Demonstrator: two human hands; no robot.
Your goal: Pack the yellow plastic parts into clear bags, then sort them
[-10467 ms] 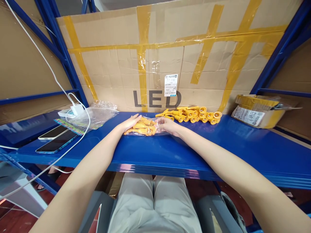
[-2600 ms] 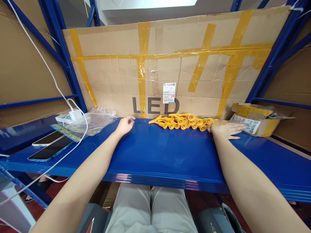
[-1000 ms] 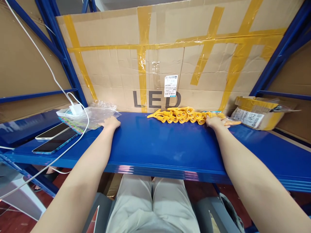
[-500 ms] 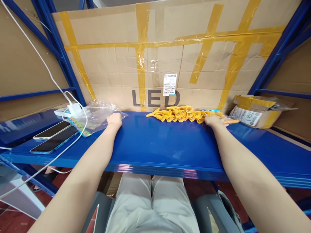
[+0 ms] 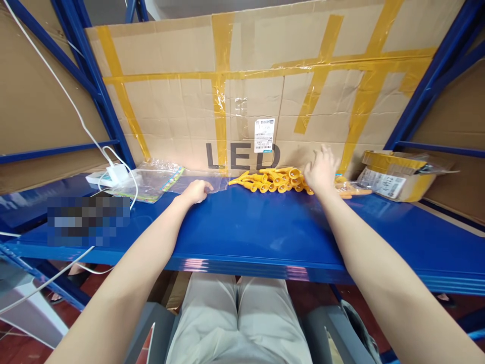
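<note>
My left hand (image 5: 197, 191) is closed on a clear plastic bag (image 5: 170, 183) lying flat at the back left of the blue shelf. The bag has a colourful patterned strip, and its transparent end reaches past my fingers. Over the right end of a pile of yellow horn-shaped pieces (image 5: 265, 182), my right hand (image 5: 322, 169) is raised with its fingers apart and nothing visible in them. Those pieces lie stacked against the cardboard, flared round ends facing me. Behind my right wrist, more orange-yellow pieces in clear wrap (image 5: 350, 189) show partly.
A large taped cardboard sheet (image 5: 170, 116) marked LED stands behind the blue shelf (image 5: 257, 227). An opened small carton (image 5: 397, 177) sits at the right. On the left are a white charger (image 5: 118, 173), its cable (image 5: 81, 119) and a pixelated patch.
My left hand has moved right, drawing the plastic bag along toward the yellow pieces. My right hand has lifted off the pile's right end and shifted slightly left, fingers spreading.
</note>
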